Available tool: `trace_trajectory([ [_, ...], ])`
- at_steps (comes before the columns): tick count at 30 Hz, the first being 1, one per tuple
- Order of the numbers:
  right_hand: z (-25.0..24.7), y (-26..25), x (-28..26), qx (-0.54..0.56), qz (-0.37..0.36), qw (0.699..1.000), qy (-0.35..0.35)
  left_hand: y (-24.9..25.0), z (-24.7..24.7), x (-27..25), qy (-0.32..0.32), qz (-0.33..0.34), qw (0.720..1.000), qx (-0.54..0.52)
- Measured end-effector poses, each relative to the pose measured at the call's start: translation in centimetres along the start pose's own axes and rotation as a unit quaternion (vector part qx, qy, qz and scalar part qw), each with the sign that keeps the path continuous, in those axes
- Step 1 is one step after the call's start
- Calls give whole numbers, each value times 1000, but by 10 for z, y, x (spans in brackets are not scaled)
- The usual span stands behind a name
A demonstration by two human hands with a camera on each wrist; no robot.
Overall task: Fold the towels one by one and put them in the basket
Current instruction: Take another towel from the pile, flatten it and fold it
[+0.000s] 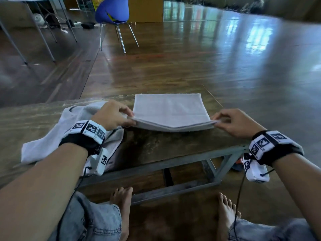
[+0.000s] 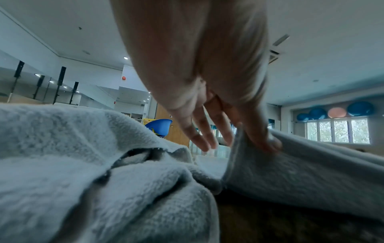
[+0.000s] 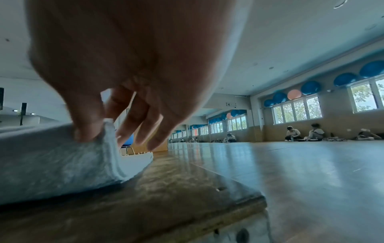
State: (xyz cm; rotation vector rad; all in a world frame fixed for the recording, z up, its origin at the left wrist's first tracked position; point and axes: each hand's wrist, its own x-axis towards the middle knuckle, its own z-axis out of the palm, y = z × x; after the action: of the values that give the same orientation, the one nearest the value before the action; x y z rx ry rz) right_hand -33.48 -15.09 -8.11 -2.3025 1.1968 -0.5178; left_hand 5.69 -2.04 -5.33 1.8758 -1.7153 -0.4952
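A pale folded towel [image 1: 169,110] lies on the low wooden table [image 1: 156,150], its near edge lifted off the surface. My left hand [image 1: 129,118] pinches the near left corner, and my right hand [image 1: 216,121] pinches the near right corner. In the left wrist view the thumb presses the towel's edge [image 2: 259,164] while the other fingers [image 2: 202,139] stretch out. The right wrist view shows thumb and forefinger on the layered towel corner [image 3: 110,148]. A crumpled second towel [image 1: 69,136] lies under my left wrist. No basket is in view.
The table's right edge and metal frame [image 1: 225,162] are close to my right wrist. My bare feet [image 1: 123,206] rest below the table. A blue chair [image 1: 112,11] and table legs stand on the wooden floor beyond. Several people sit far off by the windows [image 3: 303,133].
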Motion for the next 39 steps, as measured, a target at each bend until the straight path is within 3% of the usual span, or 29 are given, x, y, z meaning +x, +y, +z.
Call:
trace_trajectory([
  [5, -7, 0, -10, 51, 23, 996, -70, 2, 2, -4, -146, -57, 987, -17],
  [9, -17, -1, -11, 101, 90, 970, -202, 6, 7, -7, -282, -171, 941, -77],
  [11, -16, 0, -11, 117, 127, 956, -235, 5, 8, -7, -304, -190, 930, -77],
  [13, -13, 0, -8, 100, 133, 965, -203, 2, 8, -2, -276, -176, 942, -73],
  [17, -7, 3, 9, 52, 128, 989, -48, -4, 13, 20, -99, -94, 990, -17],
  [21, 3, 6, 27, -31, 105, 992, 57, -3, 33, 45, 19, -53, 998, 39],
  [23, 9, 7, 35, -62, 116, 989, 69, -5, 41, 54, 36, -46, 996, 71],
  [28, 21, 13, 46, -90, 162, 983, 1, -19, 49, 63, -19, -80, 990, 113],
  [34, 19, 11, 50, -87, 154, 984, 12, -22, 45, 62, -26, -63, 990, 125],
  [37, 12, 0, 52, -89, 137, 985, 52, -13, 38, 60, 48, -26, 991, 120],
  [39, 4, -9, 53, -75, 110, 982, 131, -3, 29, 60, 130, 15, 985, 113],
])
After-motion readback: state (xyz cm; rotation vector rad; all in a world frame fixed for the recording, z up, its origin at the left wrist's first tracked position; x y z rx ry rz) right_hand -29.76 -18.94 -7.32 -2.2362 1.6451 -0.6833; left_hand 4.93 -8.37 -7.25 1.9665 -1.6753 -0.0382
